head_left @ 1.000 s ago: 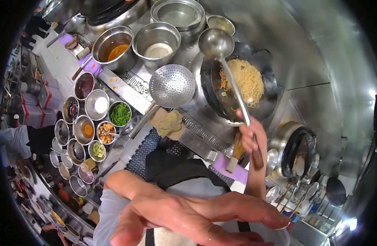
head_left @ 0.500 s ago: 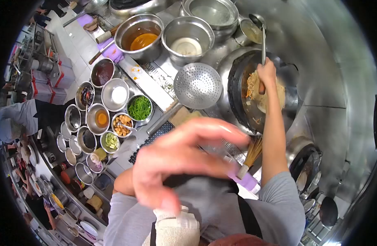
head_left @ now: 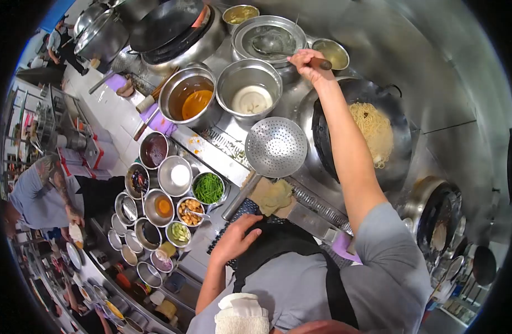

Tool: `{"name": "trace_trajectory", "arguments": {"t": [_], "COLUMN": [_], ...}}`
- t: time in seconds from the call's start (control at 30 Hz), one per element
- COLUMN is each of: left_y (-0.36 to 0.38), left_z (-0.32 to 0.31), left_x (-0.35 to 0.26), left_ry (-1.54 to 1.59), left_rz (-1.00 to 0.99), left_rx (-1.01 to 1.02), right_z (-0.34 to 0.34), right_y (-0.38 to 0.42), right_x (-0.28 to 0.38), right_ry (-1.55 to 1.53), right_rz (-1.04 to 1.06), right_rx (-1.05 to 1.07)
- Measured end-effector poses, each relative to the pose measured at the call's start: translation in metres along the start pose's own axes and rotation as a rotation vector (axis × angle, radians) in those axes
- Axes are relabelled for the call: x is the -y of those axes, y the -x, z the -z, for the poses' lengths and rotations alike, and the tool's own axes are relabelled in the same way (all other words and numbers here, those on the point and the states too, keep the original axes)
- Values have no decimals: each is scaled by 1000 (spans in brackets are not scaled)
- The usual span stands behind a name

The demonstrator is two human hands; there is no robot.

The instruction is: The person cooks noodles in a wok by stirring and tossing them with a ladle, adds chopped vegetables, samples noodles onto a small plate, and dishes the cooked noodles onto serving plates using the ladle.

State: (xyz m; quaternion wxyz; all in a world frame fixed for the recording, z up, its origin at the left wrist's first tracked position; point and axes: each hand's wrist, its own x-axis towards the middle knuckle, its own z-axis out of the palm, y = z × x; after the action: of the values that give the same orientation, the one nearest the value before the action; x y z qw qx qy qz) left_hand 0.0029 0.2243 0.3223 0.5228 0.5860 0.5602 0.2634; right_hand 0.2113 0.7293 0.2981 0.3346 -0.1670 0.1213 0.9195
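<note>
My right hand [head_left: 311, 65] is closed around the wooden handle of a ladle [head_left: 270, 42], whose bowl is down in a steel pot of liquid [head_left: 238, 40] at the back. To the right of that forearm, a dark wok [head_left: 398, 103] holds pale noodles [head_left: 373, 131]. My left hand [head_left: 236, 238] hangs empty with its thumb apart from the fingers, close to my black apron [head_left: 278, 236]. Just beyond it lies a folded yellowish cloth [head_left: 276, 197] at the counter's front edge. A perforated strainer [head_left: 276, 146] rests on the steel counter left of the wok.
Bowls of sauces and ingredients cluster at left, among them chopped greens [head_left: 208, 188]. Pots of orange liquid [head_left: 196, 104] and clear liquid [head_left: 251, 100] stand behind the strainer. A second wok [head_left: 442, 217] is at right. A co-worker [head_left: 39, 189] stands at far left.
My right hand has moved from over the wok back and left, and the ladle's bowl is now in the pot. My left hand has dropped from near the camera to my apron.
</note>
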Motion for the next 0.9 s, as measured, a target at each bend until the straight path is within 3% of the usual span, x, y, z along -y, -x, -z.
{"name": "trace_trajectory", "arguments": {"t": [0.1, 0.23, 0.33, 0.43, 0.47, 0.5, 0.57, 0.6, 0.67, 0.73, 0.77, 0.9], "left_y": [3, 2, -6, -13, -16, -20, -24, -26, -27, -25, -24, -19], "left_z": [7, 20, 27, 28, 26, 24, 14, 10, 7, 4, 0, -13], "left_x": [11, 10, 7, 7, 9, 11, 19, 21, 6, 1, 4, -20], "left_ry": [-24, 44, 82, 66, 68, 71, 173, 223, 107, 39, 28, -12], "left_rz": [7, -46, -75, -70, -62, -54, -23, -6, -18, -22, -24, 86], "left_rx": [6, -85, -114, -118, -113, -110, -104, -107, -62, -24, -6, 66], "right_z": [-7, -22, -39, -39, -22, -17, 9, 16, 32, 28, 25, -2], "right_y": [-2, 5, 15, 13, 1, 8, 2, 3, -1, 23, 22, 59], "right_x": [10, 13, 13, -6, -21, -39, -45, -48, -20, -5, 6, 15], "right_ry": [-206, -199, 43, 907, 1296, 1556, 1757, 1741, 1224, 324, 218, 73], "right_rz": [-43, 48, 40, 194, 477, 568, 584, 560, 316, -16, -142, -41], "right_rx": [226, 466, 331, -100, -337, -462, -634, -640, -336, -69, 13, 130]}}
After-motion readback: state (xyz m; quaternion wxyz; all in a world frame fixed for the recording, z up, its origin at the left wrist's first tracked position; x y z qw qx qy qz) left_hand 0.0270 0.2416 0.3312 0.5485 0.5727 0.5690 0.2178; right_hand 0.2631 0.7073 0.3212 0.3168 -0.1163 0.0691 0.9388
